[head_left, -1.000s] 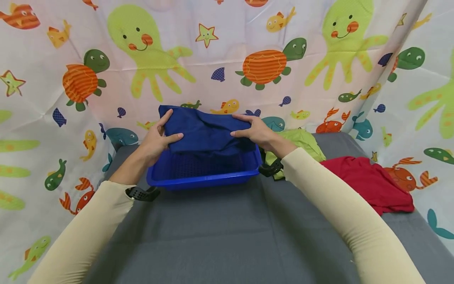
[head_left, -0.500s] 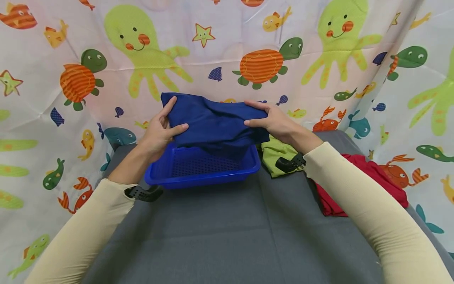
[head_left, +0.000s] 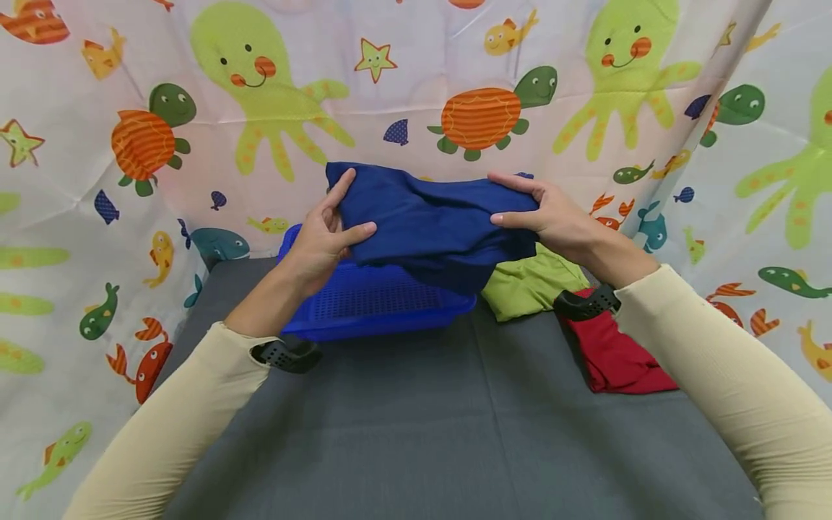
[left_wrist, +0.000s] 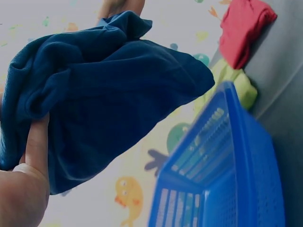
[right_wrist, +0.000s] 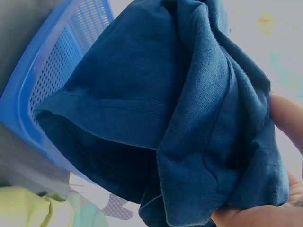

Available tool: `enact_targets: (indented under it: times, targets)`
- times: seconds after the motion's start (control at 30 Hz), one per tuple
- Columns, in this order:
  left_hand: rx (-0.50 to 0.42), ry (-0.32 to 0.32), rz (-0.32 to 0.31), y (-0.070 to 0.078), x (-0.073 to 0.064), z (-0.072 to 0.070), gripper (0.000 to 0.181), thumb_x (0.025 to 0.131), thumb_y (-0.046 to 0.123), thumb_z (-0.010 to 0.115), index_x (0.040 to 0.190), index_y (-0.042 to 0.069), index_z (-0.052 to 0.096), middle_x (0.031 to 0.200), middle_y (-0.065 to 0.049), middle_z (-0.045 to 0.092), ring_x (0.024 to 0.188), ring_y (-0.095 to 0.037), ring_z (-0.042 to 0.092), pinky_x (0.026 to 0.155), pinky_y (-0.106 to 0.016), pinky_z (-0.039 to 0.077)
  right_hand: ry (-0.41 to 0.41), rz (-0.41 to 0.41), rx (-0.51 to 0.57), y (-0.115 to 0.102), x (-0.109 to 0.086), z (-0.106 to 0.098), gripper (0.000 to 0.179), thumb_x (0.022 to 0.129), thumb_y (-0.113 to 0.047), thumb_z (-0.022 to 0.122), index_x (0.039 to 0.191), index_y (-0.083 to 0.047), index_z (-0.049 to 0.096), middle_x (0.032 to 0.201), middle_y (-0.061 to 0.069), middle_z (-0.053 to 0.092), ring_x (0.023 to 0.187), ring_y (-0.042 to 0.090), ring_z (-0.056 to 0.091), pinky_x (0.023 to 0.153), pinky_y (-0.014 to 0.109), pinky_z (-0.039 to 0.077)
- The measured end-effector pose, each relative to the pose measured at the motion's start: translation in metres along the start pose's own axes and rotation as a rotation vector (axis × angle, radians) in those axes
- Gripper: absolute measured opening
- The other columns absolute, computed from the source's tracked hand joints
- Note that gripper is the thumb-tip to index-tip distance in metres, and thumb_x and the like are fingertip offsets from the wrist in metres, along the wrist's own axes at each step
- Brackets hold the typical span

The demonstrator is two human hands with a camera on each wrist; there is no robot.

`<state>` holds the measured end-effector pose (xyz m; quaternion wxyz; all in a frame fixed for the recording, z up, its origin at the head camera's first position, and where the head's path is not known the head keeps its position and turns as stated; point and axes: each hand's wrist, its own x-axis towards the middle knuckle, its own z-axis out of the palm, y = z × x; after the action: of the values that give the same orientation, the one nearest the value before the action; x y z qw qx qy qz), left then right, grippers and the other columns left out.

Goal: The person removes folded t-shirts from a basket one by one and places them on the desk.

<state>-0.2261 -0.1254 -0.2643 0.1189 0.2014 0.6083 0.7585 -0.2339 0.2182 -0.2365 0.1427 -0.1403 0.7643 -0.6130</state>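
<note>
A folded dark blue garment (head_left: 432,217) hangs in the air between my two hands, its lower part sagging. My left hand (head_left: 315,249) pinches its left end, thumb in front. At the opposite end my right hand (head_left: 555,220) grips the fabric between thumb and fingers. The right wrist view shows a stitched, open hem on the garment (right_wrist: 128,85). Behind and below the cloth stands a blue plastic basket (head_left: 383,325) with perforated walls; the garment hides its back right part. In the left wrist view the basket (left_wrist: 260,161) lies apart from the cloth.
Right of the basket lies a lime green cloth (head_left: 529,289), and further right a folded red cloth (head_left: 617,354), partly covered by my right forearm. Everything rests on a grey fabric surface (head_left: 390,433). A curtain printed with sea animals (head_left: 390,94) encloses the back and sides.
Both hands have lifted the blue garment up from over the basket and carried it to the right. More of the basket's inside shows. The basket has stayed in place.
</note>
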Motion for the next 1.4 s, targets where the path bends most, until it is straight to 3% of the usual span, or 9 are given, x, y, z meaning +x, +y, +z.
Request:
enact_targets:
  times: [0.27,0.5,0.87,1.13,1.4]
  targets:
    - [-0.064,-0.063,0.017,-0.008,-0.003,0.022,0.086,0.100,-0.011,0.047,0.164,0.029,0.008,0.172,0.002,0.010,0.156,-0.024,0.025,0.093,-0.024,0.057,0.009,0.017,-0.020,-0.003,-0.028,-0.011,0.067,0.099,-0.011,0.064,0.158,-0.029,0.037,0.167,0.001,0.023,0.147,0.018,0.031,0.101,0.013,0.045]
    - [-0.073,-0.074,0.010,-0.013,-0.005,0.036,0.087,0.099,-0.012,0.049,0.164,0.029,0.010,0.172,0.004,0.012,0.156,-0.023,0.027,0.091,-0.025,0.058,-0.011,0.009,0.019,0.000,-0.046,-0.017,0.068,0.099,-0.007,0.062,0.158,-0.029,0.036,0.166,0.002,0.021,0.147,0.022,0.028,0.098,0.013,0.049]
    - [-0.109,-0.117,-0.018,-0.024,-0.008,0.054,0.088,0.098,-0.011,0.050,0.164,0.030,0.009,0.172,0.005,0.010,0.155,-0.025,0.028,0.091,-0.025,0.059,0.038,0.033,-0.029,0.008,-0.069,-0.028,0.069,0.099,-0.006,0.062,0.158,-0.030,0.036,0.163,0.006,0.020,0.144,0.025,0.026,0.094,0.014,0.053]
    - [-0.140,-0.116,-0.044,-0.036,-0.016,0.071,0.089,0.098,-0.011,0.050,0.164,0.029,0.006,0.172,0.004,0.008,0.155,-0.025,0.027,0.092,-0.026,0.058,0.051,0.042,-0.116,0.020,-0.085,-0.037,0.068,0.101,-0.010,0.061,0.159,-0.033,0.034,0.161,0.002,0.026,0.138,0.016,0.035,0.094,0.014,0.053]
    - [-0.133,-0.097,-0.083,-0.054,-0.028,0.085,0.090,0.098,-0.010,0.054,0.164,0.030,0.008,0.172,0.003,0.011,0.154,-0.024,0.029,0.095,-0.028,0.058,0.034,0.035,-0.104,0.045,-0.097,-0.039,0.068,0.101,-0.005,0.059,0.159,-0.029,0.034,0.155,-0.001,0.033,0.129,0.007,0.047,0.092,0.017,0.055]
